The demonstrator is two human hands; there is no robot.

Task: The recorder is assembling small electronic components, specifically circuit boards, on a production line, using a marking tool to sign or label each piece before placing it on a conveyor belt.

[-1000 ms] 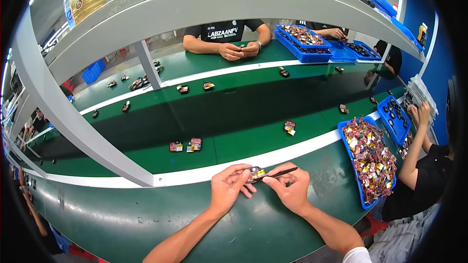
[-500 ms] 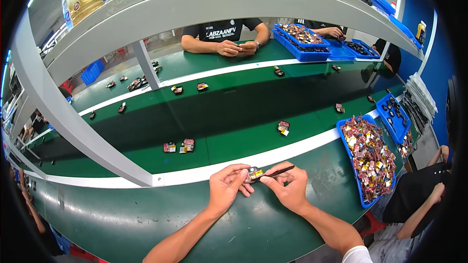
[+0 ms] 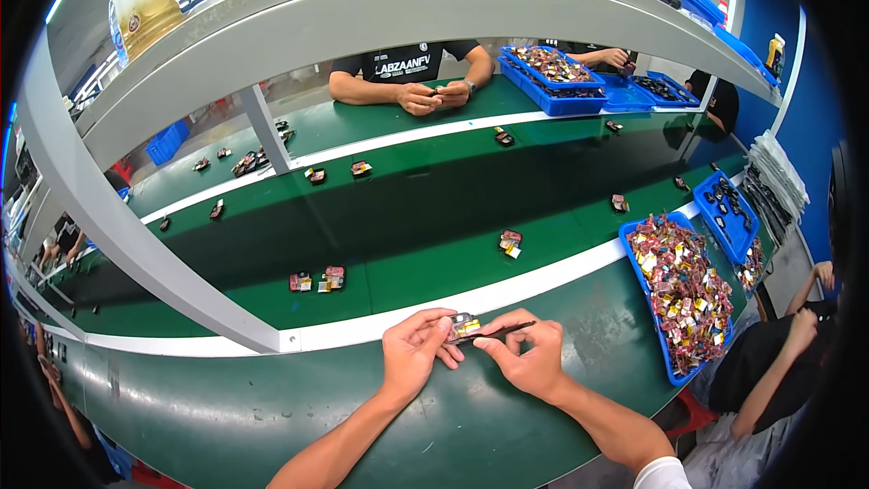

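Between the fingers and thumb of my left hand [image 3: 415, 353] is a small electronic unit [image 3: 463, 324] with a black casing and yellow and silver parts on top. My right hand [image 3: 529, 358] pinches a slim black pen-like tool [image 3: 509, 330], whose end lies against the unit's near side. Whether it is a pair of tweezers I cannot tell. Both hands are over the green table [image 3: 380, 426], close to the white rail of the conveyor belt. Fingers partly cover the unit, and its fine details are too small to make out.
Several similar units, such as one unit [image 3: 510, 244], ride the green belt [image 3: 425, 258]. At right stand a blue tray [image 3: 672, 371] heaped with red, white and yellow parts and another blue tray [image 3: 744, 249] with black pieces. A grey post [image 3: 195, 263] rises at left. Co-workers sit opposite and at right.
The units on the belt have shifted left. My right hand has moved slightly left and down, and the black tool now lies flatter across the unit's near side. The left hand keeps its hold.
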